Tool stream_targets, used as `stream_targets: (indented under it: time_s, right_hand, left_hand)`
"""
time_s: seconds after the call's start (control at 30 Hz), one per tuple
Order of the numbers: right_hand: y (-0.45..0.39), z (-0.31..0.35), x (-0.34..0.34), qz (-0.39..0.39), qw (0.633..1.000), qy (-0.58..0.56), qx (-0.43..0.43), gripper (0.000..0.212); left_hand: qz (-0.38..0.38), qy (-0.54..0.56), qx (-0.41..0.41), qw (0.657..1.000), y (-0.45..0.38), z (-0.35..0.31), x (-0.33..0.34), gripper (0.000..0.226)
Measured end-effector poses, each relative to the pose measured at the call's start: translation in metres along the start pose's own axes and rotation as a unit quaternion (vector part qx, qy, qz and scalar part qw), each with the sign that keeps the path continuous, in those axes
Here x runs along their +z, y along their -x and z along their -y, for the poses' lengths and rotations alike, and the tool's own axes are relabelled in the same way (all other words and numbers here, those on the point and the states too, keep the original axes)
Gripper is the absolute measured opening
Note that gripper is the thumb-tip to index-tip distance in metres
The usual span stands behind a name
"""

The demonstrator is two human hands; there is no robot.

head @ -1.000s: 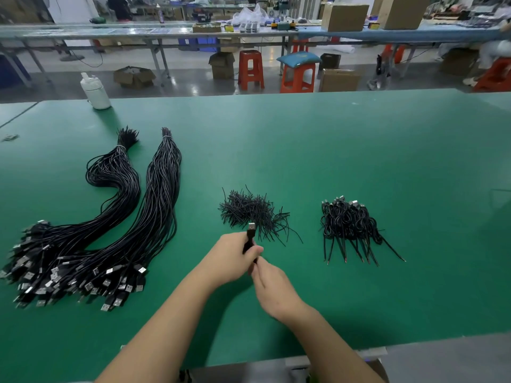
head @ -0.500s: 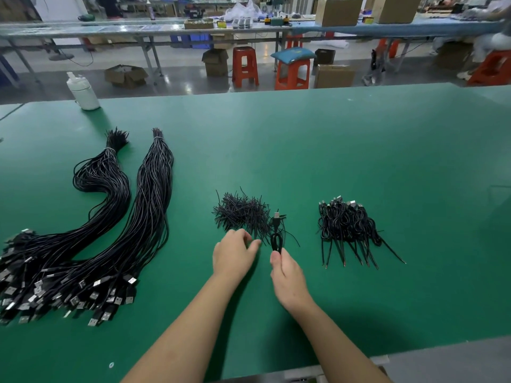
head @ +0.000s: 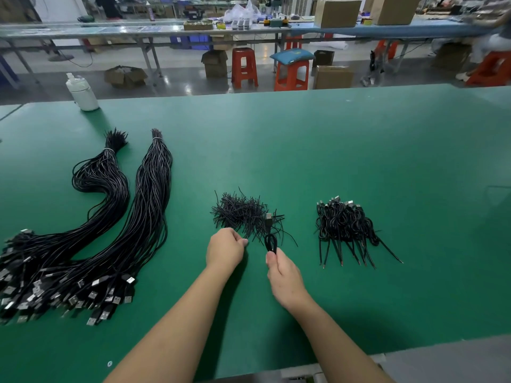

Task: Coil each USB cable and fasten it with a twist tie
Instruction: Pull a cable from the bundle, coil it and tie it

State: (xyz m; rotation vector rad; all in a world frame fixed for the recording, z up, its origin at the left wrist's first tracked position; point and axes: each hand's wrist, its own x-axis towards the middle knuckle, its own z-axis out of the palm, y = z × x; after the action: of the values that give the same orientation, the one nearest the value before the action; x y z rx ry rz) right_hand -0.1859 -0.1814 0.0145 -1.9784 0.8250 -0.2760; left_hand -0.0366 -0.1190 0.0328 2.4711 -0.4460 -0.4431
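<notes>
Green mat (head: 331, 150) on the bench, and the right hand (head: 284, 275) pinched a coiled USB cable (head: 270, 239) at the edge of the twist tie pile (head: 239, 212), while the left hand (head: 225, 248) curled its fingers onto those ties, finished coils (head: 344, 223) sitting off to the right.

Green bench mat (head: 331, 139); grey glossy floor (head: 179, 81), 2 orange stools (head: 244, 67) at 12 o'clock, long worktable (head: 110, 34) behind.
</notes>
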Motion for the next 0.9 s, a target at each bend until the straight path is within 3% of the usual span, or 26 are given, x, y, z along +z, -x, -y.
stream_targets:
  time_s: [0.27, 0.53, 0.9]
  right_hand:
    - [0.006, 0.003, -0.003, 0.031, 0.999, -0.017, -0.004, 0.037]
    - [0.007, 0.002, -0.003, 0.04, 0.999, 0.015, -0.028, 0.033]
    - [0.006, 0.002, -0.002, 0.032, 0.999, 0.028, -0.025, 0.038]
  left_hand:
    - [0.019, 0.008, 0.03, 0.999, 0.013, 0.018, -0.013, 0.009]
    - [-0.026, 0.057, 0.02, 0.998, 0.027, 0.023, -0.015, 0.011]
    - [-0.062, -0.031, 0.025, 0.997, 0.028, 0.024, -0.018, 0.013]
